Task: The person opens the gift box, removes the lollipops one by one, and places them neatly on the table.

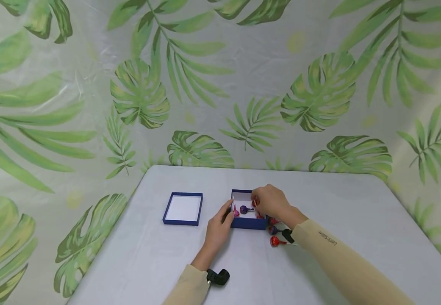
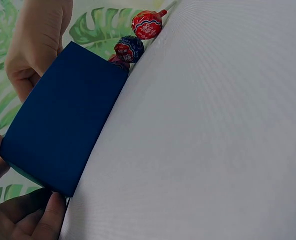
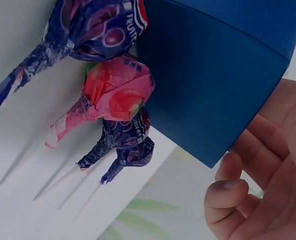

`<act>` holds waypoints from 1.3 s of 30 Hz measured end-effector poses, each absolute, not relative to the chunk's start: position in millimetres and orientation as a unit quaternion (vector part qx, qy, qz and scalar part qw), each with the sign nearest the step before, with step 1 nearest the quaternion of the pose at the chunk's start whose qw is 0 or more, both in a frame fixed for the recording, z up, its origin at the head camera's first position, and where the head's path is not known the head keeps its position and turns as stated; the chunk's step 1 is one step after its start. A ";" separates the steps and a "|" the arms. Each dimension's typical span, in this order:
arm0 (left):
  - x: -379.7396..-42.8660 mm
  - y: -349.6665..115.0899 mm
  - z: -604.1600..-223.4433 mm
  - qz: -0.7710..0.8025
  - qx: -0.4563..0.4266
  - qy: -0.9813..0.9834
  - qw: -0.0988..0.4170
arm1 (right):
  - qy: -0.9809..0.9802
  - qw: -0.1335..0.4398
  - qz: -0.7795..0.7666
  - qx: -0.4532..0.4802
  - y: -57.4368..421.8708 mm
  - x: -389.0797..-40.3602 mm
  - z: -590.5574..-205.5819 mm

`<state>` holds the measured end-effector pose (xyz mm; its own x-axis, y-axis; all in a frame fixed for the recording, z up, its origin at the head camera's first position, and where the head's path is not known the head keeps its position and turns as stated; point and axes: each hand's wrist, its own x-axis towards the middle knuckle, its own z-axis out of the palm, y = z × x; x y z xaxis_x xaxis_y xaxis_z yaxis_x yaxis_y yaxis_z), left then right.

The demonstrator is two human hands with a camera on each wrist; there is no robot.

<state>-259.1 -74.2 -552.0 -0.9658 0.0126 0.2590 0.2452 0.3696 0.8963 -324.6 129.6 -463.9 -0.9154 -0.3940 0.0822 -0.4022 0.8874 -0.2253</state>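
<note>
A blue open box (image 1: 248, 223) with a white inside stands on the table. My left hand (image 1: 219, 224) holds its left wall, thumb at the rim and fingers outside, as the left wrist view shows. My right hand (image 1: 273, 202) reaches over the right wall, and its fingers pinch a red lollipop (image 1: 255, 203), mostly hidden by them. Inside lie a purple lollipop (image 1: 244, 209) and a pink lollipop (image 1: 236, 212). In the right wrist view, a purple lollipop (image 3: 103, 30) and a pink lollipop (image 3: 120, 90) lie outside, against the box's right wall.
A shallow blue lid (image 1: 182, 208) with a white inside lies left of the box. Right of the box, nearest me, lies a red lollipop (image 1: 275, 241), with a dark lollipop (image 1: 273, 229) behind it. A white cloth covers the table (image 1: 148, 254); a leaf-patterned curtain (image 1: 251, 84) hangs behind.
</note>
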 end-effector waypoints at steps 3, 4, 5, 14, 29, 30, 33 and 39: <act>-259.6 -73.1 -552.6 -0.557 -0.079 -0.820 0.104 | -0.970 0.022 0.121 0.209 129.9 -322.5 -462.6; -259.6 -72.8 -552.4 -0.557 -0.078 -0.820 0.105 | -0.970 0.022 0.122 0.211 129.9 -321.8 -462.1; -259.6 -72.5 -552.1 -0.558 -0.077 -0.819 0.105 | -0.969 0.021 0.124 0.212 129.9 -321.2 -461.5; -258.4 -73.1 -550.8 -0.545 -0.068 -0.827 0.117 | -0.965 0.027 0.139 0.223 130.0 -314.7 -456.4; -256.4 -73.3 -545.2 -0.547 -0.065 -0.828 0.108 | -0.961 0.013 0.147 0.235 135.5 -304.4 -451.0; -256.0 -73.3 -545.0 -0.546 -0.065 -0.828 0.110 | -0.960 0.014 0.148 0.236 136.1 -303.0 -450.5; -255.6 -73.4 -544.3 -0.545 -0.063 -0.829 0.110 | -0.959 0.027 0.152 0.239 138.2 -298.6 -446.9; -256.3 -74.3 -545.0 -0.549 -0.065 -0.827 0.096 | -0.958 0.053 0.164 0.230 144.6 -291.0 -433.3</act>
